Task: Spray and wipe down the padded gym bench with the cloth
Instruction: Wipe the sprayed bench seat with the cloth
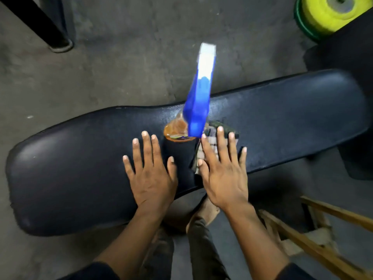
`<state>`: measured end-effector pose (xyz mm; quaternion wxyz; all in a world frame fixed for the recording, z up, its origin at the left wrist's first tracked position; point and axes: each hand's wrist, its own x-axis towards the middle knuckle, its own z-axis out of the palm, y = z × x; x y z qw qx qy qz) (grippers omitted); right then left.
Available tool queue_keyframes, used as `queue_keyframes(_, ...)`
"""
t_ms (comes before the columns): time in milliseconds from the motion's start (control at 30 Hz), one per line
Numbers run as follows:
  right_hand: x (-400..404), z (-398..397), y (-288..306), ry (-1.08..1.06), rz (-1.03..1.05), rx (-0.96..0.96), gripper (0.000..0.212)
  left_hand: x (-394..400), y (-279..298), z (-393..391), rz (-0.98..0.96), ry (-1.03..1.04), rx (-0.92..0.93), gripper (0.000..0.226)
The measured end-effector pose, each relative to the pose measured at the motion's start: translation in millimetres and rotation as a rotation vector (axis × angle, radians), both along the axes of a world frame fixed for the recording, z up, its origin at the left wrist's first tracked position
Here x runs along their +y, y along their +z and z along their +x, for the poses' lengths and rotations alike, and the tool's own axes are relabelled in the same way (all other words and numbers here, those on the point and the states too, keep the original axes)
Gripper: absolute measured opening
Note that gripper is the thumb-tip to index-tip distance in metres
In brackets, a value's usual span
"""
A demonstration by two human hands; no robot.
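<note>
The cloth (214, 142) lay on the padded bench (80, 168), pinned under the flat, spread fingers of the right hand (224, 174). Just left of those fingertips stood the spray bottle (198, 102), ungripped. The left hand (151, 176) rested open-palmed on the pad beside it, holding nothing.

Bench pad (80, 158): smooth black vinyl, slight sheen. Cloth (214, 146): woven checked fabric. Spray bottle (198, 110): glossy plastic. Floor (121, 67): rough matt concrete.
</note>
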<state>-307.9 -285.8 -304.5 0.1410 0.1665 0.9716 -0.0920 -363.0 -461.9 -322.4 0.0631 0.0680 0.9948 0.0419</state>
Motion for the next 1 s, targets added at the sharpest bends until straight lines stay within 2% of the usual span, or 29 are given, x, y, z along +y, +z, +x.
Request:
queue_keyframes(100,25.3,-1.0,-1.7,0.025,-0.003,-0.029,0.064,-1.8,9.0,-11.4,0.04,-0.06,-0.029,0.073)
queue_keyframes(333,68.6,-98.4,-6.3,0.03,-0.024,0.02,0.062,15.7,21.4,-41.7,-0.004,-0.05,-0.073,0.055)
queue_keyframes(533,33.5,-46.5,-5.5,0.089,-0.056,0.041,0.068,19.2,21.2,-42.2,0.063,0.04,-0.118,0.05)
queue_keyframes(633,41.0,-23.5,-4.5,0.105,-0.043,0.015,0.067,21.0,23.0,-43.1,0.09,0.075,-0.134,0.047)
queue_keyframes(833,70.2,-76.9,-7.6,0.036,-0.056,0.034,0.06,22.1,26.5,-43.4,0.11,0.073,-0.072,0.036)
queue_keyframes(1000,52.9,-72.0,-7.1,0.012,-0.073,0.036,0.063,21.5,23.4,-41.4,0.052,0.047,-0.064,0.048)
